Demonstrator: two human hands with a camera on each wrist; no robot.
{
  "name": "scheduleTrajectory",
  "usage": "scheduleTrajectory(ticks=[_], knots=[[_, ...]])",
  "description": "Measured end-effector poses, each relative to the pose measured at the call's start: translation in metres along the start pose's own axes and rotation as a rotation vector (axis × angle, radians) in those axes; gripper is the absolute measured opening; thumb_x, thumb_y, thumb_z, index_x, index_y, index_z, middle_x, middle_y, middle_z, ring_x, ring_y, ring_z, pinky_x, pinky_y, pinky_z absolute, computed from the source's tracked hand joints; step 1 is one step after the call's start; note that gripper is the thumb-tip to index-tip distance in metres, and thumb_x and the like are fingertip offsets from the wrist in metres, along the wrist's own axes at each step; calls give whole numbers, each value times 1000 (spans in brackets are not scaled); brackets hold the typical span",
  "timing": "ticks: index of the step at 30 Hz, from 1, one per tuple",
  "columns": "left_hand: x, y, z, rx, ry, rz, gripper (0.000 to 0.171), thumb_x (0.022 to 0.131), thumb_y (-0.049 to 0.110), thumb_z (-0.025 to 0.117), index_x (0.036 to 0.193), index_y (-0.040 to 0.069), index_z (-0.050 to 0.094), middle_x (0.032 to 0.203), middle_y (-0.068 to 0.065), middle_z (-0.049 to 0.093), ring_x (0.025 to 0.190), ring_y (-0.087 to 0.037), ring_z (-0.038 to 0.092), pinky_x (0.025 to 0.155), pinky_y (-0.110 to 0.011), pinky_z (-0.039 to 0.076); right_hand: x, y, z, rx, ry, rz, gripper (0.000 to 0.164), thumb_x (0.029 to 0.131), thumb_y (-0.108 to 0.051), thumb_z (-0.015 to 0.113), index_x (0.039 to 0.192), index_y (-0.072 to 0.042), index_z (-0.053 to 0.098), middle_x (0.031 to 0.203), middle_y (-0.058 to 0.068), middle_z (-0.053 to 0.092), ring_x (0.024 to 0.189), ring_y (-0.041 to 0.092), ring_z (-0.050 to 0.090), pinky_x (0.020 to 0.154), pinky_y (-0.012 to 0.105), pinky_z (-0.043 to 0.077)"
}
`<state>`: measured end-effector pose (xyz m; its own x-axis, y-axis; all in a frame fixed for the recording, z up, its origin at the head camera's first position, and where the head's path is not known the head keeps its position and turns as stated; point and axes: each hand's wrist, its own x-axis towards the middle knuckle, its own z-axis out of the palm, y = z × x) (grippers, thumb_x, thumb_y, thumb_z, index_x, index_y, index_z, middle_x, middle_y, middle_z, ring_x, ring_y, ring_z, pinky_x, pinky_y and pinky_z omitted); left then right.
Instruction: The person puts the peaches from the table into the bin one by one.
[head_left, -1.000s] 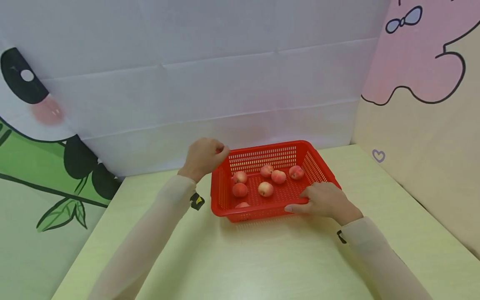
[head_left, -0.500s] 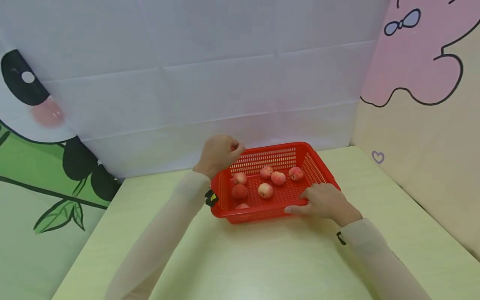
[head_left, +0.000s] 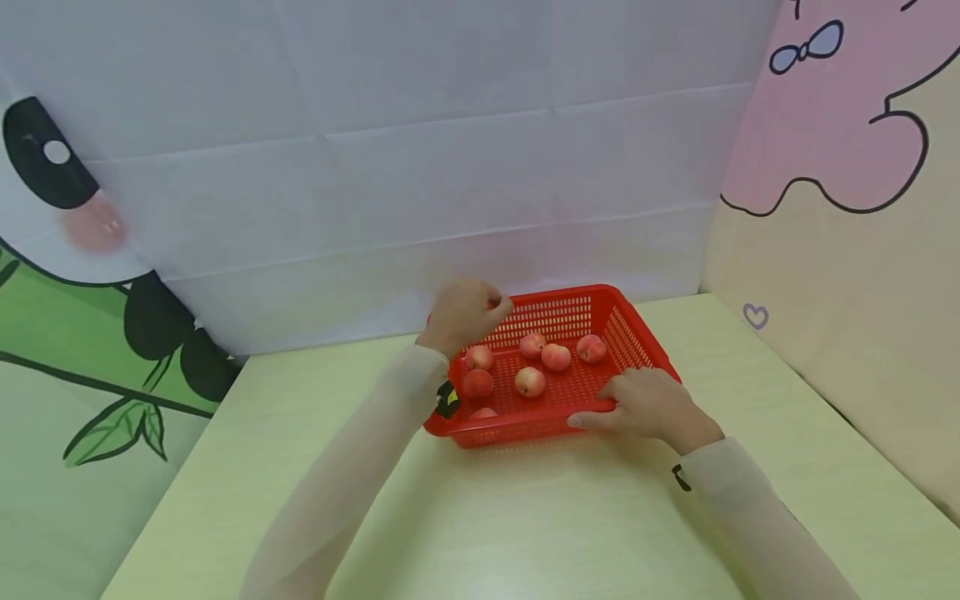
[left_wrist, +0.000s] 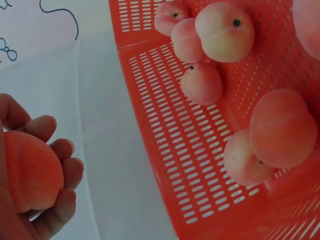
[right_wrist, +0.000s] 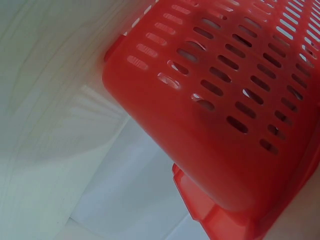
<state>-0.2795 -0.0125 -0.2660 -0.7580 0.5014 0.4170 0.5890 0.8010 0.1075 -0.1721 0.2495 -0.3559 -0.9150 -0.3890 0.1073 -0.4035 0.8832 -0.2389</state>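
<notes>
My left hand (head_left: 462,317) is above the left back part of a red plastic basket (head_left: 517,427), wrist bent over its left side. In the left wrist view, its fingers curl round a red-orange peach (left_wrist: 35,170), which the hand mostly hides in the head view. Several pink and yellowish peaches (head_left: 530,382) lie apart or in small groups on the basket floor. With thumb outside and fingers over the rim, my right hand (head_left: 651,404) grips the basket's front right edge. The right wrist view is filled largely by the slotted basket wall (right_wrist: 165,115).
The basket rests on a pale wooden table (head_left: 525,533), close to the white back cloth (head_left: 360,183). A panel with a pink cartoon figure (head_left: 832,133) borders the right side. Green and white cartoon printing (head_left: 82,317) covers the left.
My left hand has moved to the right, from the basket's left corner to over its left part, fingers still curled. The right hand and basket stay nearly where they were.
</notes>
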Motion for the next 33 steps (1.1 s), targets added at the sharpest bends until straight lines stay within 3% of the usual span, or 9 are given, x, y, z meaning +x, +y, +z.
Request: scheduleTrajectory(ticks=[8, 17, 26, 33], knots=[[4, -4, 21, -82, -41, -45, 44, 89, 29, 50, 48, 17, 42, 48, 6, 28, 48, -11, 32, 47, -25, 27, 0, 0, 0, -8, -3, 0, 66, 69, -89, 42, 48, -26, 43, 48, -12, 23, 49, 5, 26, 49, 26, 24], [8, -3, 40, -68, -108, -53, 46, 91, 33, 51, 49, 17, 43, 46, 6, 30, 46, -9, 31, 48, -24, 28, 1, 0, 1, -23, 0, 0, 66, 69, -89, 41, 49, -26, 44, 48, -12, 25, 50, 5, 28, 49, 26, 25], [12, 9, 48, -163, -301, -75, 32, 90, 34, 56, 63, 18, 63, 52, 3, 51, 50, -12, 48, 49, -24, 41, -1, 0, 2, -16, 2, 10, 67, 69, -89, 41, 50, -25, 42, 47, -12, 25, 49, 5, 26, 49, 27, 25], [17, 17, 51, -182, -390, -3, 21, 90, 33, 59, 75, 19, 65, 56, 3, 51, 52, -11, 50, 51, -24, 44, 0, 0, 1, -14, 8, -4, 67, 69, -89, 42, 49, -25, 42, 47, -12, 24, 49, 5, 25, 49, 26, 23]])
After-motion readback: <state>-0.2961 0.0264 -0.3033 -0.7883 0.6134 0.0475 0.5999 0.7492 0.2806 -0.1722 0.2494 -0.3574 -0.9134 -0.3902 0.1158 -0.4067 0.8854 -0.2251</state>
